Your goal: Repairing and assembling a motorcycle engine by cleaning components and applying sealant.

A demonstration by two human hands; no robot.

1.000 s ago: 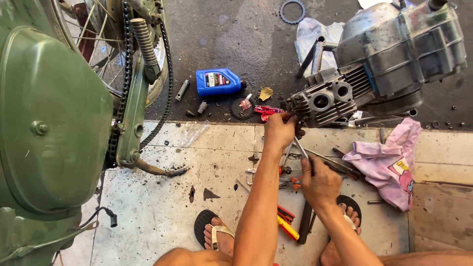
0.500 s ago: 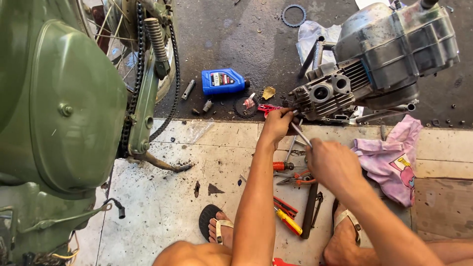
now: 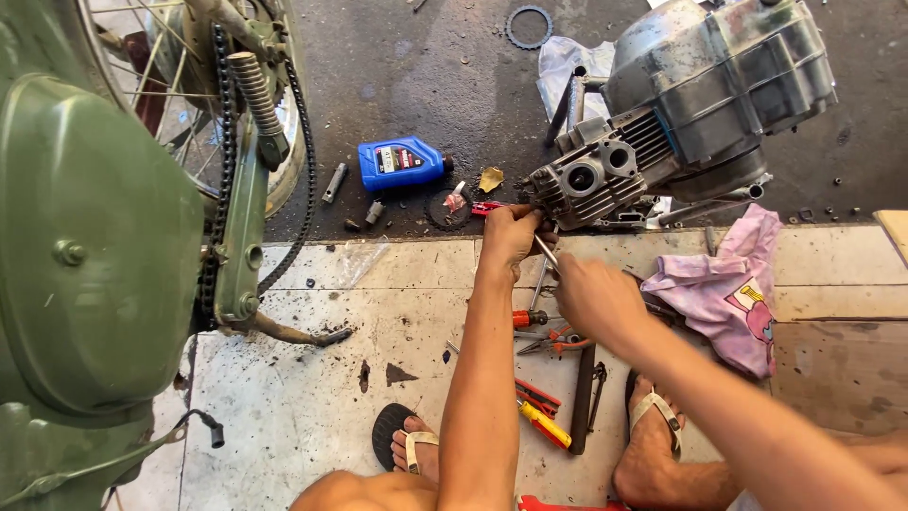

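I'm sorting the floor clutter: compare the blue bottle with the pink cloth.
The blue bottle is rigid and lies on its side on dark pavement; the pink cloth is soft, crumpled, and spread on the pale tiles. The bottle lies left of the engine, the cloth below it. Neither is touched by a hand.

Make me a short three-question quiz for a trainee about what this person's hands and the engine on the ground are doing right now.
1. True or false: the left hand is up against the engine.
2. What does the right hand hold? A) a thin metal rod B) the blue oil bottle C) the pink cloth
3. Fill in: the pliers with orange handles lie on the ___ floor, below the hands.

Key: 1 true; 2 A; 3 tiled.
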